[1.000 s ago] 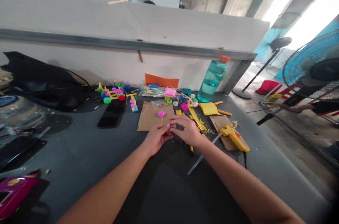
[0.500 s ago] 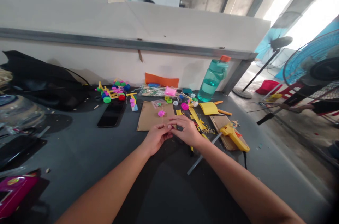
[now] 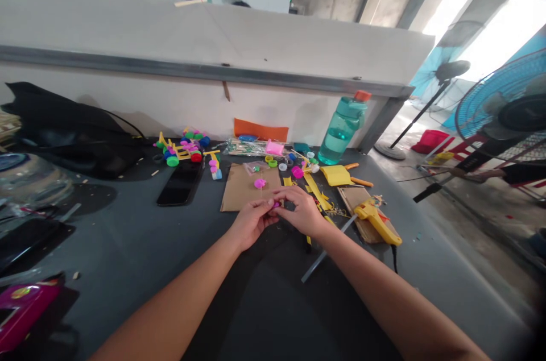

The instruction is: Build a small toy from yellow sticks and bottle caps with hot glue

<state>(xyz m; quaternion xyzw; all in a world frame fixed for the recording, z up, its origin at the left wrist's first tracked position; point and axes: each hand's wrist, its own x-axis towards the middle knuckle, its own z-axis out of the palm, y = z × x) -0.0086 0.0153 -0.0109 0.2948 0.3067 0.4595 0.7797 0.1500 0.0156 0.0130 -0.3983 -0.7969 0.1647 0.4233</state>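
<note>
Between my fingertips is a small purple piece (image 3: 276,204), mostly covered by the fingers. My left hand (image 3: 255,223) pinches it from the left, and my right hand (image 3: 297,208) has its fingers on it from the right. Both hands meet over the near edge of a cardboard piece (image 3: 241,187). On that cardboard lies a pink shape (image 3: 260,183), with a small clear bag (image 3: 255,168) behind it. Yellow strips (image 3: 316,190) lie just beyond my right hand.
A yellow glue gun (image 3: 379,223) rests on cardboard at the right. A black phone (image 3: 176,185) and colourful small parts (image 3: 187,148) are at the left. Behind stand a teal bottle (image 3: 341,131) and an orange strip (image 3: 261,129). A black bag (image 3: 68,128) lies far left.
The purple piece now shows between my fingertips, where it was hidden before. My right fingers have shifted slightly; both arms stay in nearly the same place.
</note>
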